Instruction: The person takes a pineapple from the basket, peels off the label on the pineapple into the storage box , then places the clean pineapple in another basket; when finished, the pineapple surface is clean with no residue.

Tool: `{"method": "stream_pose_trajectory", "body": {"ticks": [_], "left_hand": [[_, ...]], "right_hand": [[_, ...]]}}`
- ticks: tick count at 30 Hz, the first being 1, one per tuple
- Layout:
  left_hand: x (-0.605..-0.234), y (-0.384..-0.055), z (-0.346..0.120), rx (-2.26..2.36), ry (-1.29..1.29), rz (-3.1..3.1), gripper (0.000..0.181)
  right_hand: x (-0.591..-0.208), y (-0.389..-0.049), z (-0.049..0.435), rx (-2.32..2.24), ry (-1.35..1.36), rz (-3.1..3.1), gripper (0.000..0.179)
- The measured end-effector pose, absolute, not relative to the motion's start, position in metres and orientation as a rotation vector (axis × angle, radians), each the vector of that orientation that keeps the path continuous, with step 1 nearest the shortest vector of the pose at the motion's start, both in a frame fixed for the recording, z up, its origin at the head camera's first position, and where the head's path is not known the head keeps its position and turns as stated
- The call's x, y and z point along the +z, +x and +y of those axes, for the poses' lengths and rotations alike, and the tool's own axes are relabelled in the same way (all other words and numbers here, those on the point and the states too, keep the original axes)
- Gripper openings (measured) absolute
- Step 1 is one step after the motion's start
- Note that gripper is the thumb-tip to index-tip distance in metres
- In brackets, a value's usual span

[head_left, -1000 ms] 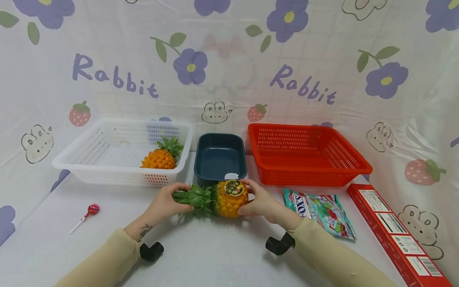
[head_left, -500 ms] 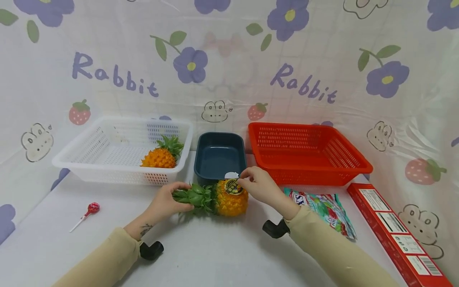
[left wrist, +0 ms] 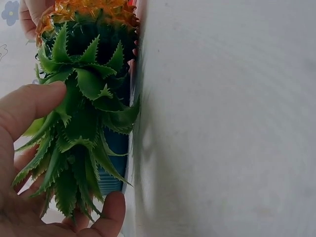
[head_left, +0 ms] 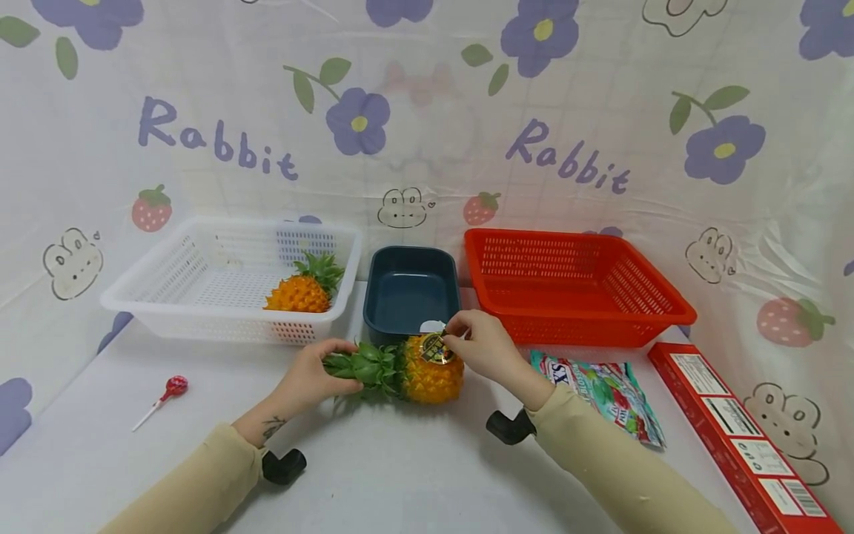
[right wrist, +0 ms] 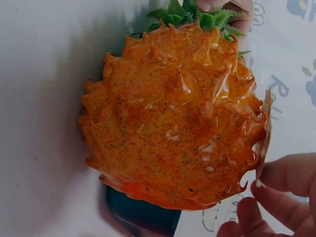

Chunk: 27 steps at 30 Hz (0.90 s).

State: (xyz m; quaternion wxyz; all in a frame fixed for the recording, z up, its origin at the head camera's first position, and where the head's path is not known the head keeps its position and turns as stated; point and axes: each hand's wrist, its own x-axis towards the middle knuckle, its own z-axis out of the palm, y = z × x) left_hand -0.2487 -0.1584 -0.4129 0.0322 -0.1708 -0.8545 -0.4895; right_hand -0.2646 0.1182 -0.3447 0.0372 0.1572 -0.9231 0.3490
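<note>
The step in hand looks to be work on the round sticker of the pineapple, which lies on its side just in front of the blue tub, leaves toward the left; whether fruit and tub touch, I cannot tell. The left hand grips the leaves, thumb on top and the other fingers bent around them. The right hand has thumb and forefinger pinched together on the sticker's edge, and in the right wrist view that edge seems to stand off the skin. As I judge it, the next move calls for a firm left hold and a slow, even pull on the edge so the sticker doesn't tear.

Counted around the tub: 2 pineapples in all, the 2nd in the white basket to the tub's left; 2 baskets, the other being the red basket to its right; 1 lollipop well to its front left; 1 bag of sweets to its front right; and 1 long red box farther right than the bag.
</note>
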Motion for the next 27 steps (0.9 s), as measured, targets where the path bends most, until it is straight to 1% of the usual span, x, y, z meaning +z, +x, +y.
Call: {"method": "stream_pose_trajectory", "body": {"ticks": [5, 16, 27], "left_hand": [[-0.413, -0.249, -0.158, -1.503, -0.517, -2.639, 0.049], [-0.415, -0.250, -0.158, -1.468, -0.516, -2.640, 0.048], [-0.413, -0.248, -0.158, -1.475, -0.501, -2.645, 0.049]], "right_hand": [[-0.343, -0.262, 0.117, 1.080, 0.475, -2.783, 0.005], [-0.335, -0.253, 0.115, 1.083, 0.476, -2.750, 0.004], [-0.322, -0.235, 0.109, 1.022, 0.641, -2.672, 0.004]]}}
